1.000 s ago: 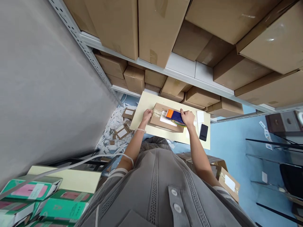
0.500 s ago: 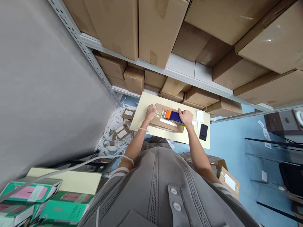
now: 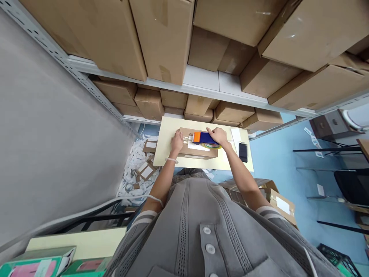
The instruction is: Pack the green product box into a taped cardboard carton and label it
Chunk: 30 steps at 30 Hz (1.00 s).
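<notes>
A brown cardboard box (image 3: 191, 154) lies flat on the cream tabletop (image 3: 164, 152), with a white label partly visible on its upper face. My right hand (image 3: 218, 135) is wrapped round the back of a blue and orange tape dispenser (image 3: 206, 138), which sits on top of the box. Below the handle a roll of tape shows its yellow rim. A strip of clear tape (image 3: 186, 139) runs from the dispenser's orange front towards the box's left end. There my left hand (image 3: 177, 141) grips the edge, its fingers curled and partly hidden.
A black phone (image 3: 243, 152) and white paper (image 3: 235, 136) lie at the table's right side. Shelves with cardboard boxes (image 3: 150, 103) rise behind. Paper scraps (image 3: 131, 169) cover the floor at left. An open carton (image 3: 266, 184) stands low at right. Green boxes (image 3: 37, 265) sit at lower left.
The view has shifted, so shelves and table appear further left. Both hands stay at the box; the dispenser remains in my right hand, close to the same place on the box.
</notes>
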Motion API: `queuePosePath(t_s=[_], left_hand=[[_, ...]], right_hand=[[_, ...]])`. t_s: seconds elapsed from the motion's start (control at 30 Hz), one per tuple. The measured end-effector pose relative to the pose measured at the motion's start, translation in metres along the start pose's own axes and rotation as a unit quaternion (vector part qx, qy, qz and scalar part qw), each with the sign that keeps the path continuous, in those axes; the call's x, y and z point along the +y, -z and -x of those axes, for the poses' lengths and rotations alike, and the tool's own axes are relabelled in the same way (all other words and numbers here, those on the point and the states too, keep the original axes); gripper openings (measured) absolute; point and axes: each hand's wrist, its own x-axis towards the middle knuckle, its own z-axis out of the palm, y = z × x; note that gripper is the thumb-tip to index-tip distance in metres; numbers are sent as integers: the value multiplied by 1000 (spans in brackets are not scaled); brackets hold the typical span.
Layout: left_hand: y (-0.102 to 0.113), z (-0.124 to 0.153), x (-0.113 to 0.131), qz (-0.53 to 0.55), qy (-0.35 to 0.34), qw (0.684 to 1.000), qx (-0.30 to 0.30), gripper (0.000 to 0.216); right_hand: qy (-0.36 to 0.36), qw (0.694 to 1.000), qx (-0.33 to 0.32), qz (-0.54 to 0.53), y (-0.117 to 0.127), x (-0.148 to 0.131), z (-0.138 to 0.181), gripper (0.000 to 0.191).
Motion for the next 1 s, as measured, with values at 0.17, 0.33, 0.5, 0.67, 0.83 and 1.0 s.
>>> queuePosePath(t_s=[0.17, 0.33, 0.5, 0.67, 0.83, 1.0], left_hand=[[1, 2, 4, -35, 10, 999, 14, 50], [0, 4, 7, -69, 22, 997, 36, 50], [2, 4, 10, -78, 29, 996, 36, 49], [5, 3, 12, -79, 29, 996, 18, 44], [7, 4, 12, -101, 30, 994, 10, 46], [6, 3, 13, -96, 35, 995, 5, 46]], right_hand=[[50, 998, 11, 32, 17, 3, 0, 75], [46, 994, 26, 91, 38, 55, 3, 75], [-39, 985, 36, 162, 57, 147, 12, 69], [-49, 975, 5, 218, 54, 175, 15, 66], [-19, 969, -31, 244, 35, 141, 4, 66], [0, 978, -60, 201, 19, 109, 0, 63]])
